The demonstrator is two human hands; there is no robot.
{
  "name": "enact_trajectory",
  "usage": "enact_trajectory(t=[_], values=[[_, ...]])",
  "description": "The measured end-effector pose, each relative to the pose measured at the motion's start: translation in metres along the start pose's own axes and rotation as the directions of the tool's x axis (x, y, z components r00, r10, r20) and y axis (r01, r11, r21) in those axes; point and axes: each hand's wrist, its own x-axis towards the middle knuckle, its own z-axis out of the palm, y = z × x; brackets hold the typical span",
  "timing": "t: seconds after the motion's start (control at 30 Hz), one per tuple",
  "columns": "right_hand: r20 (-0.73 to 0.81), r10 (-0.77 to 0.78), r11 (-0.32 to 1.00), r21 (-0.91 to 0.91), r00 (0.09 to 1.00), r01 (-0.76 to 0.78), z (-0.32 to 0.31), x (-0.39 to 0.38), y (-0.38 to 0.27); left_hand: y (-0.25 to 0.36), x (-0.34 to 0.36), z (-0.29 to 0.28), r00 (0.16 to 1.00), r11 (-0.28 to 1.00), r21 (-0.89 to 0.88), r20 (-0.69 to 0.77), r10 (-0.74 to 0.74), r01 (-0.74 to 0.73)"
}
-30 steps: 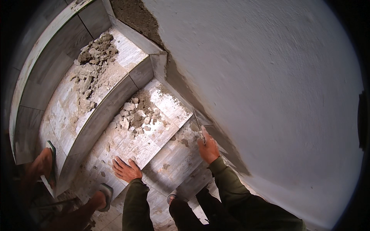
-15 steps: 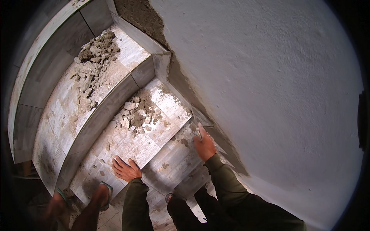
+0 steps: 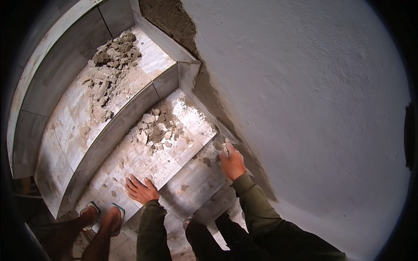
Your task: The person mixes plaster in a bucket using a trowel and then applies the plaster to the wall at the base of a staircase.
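My left hand (image 3: 141, 189) rests flat on the front edge of a wood-look tiled step (image 3: 172, 169), its fingers spread and nothing in it. Over by the wall, my right hand (image 3: 233, 163) is closed at the corner where the lower riser meets the skirting tile (image 3: 227, 133). Its fingertips look pale and dusty; what they hold, if anything, cannot be made out. Beyond my hands, a heap of broken mortar lumps (image 3: 156, 129) lies on the same step. Grey residue (image 3: 205, 162) marks the tile just left of my right hand.
Higher up, a curved tiled step (image 3: 65, 117) carries a bigger rubble pile (image 3: 114, 56). A white plastered wall (image 3: 305, 95) fills the right side, with bare rough mortar (image 3: 170, 21) along its base. Another person's feet in flip-flops (image 3: 115, 217) stand at the lower left.
The other person's left foot has come rightward, closer to their other foot. My left hand stays in place, and my right hand has barely shifted. The view has tilted slightly.
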Motion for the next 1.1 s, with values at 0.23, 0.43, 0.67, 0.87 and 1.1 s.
enact_trajectory(t=[0.23, 0.43, 0.67, 0.87, 1.1], values=[[0.027, 0.041, 0.999, -0.021, 0.999, -0.04, 0.003, 0.01, -0.004, 0.001, -0.001, 0.0, 1.0, 1.0, -0.026, -0.02, 0.01, -0.01], [0.058, 0.099, 0.995, -0.031, 0.993, -0.098, 0.003, 0.015, -0.013, -0.002, 0.001, 0.0, 1.0, 1.0, -0.004, 0.002, -0.013, 0.013], [-0.012, 0.053, 0.997, -0.063, 0.999, -0.053, 0.011, 0.022, -0.018, 0.001, 0.001, -0.003, 1.0, 1.0, -0.022, -0.004, -0.011, 0.01], [-0.001, 0.07, 0.997, -0.042, 0.998, -0.07, 0.014, 0.032, -0.031, 0.0, 0.001, -0.003, 1.0, 1.0, -0.03, -0.002, -0.006, 0.005], [0.014, 0.064, 0.998, 0.009, 0.998, -0.064, 0.01, 0.036, -0.038, 0.001, 0.001, -0.005, 1.0, 0.999, -0.047, 0.01, -0.008, 0.009]])
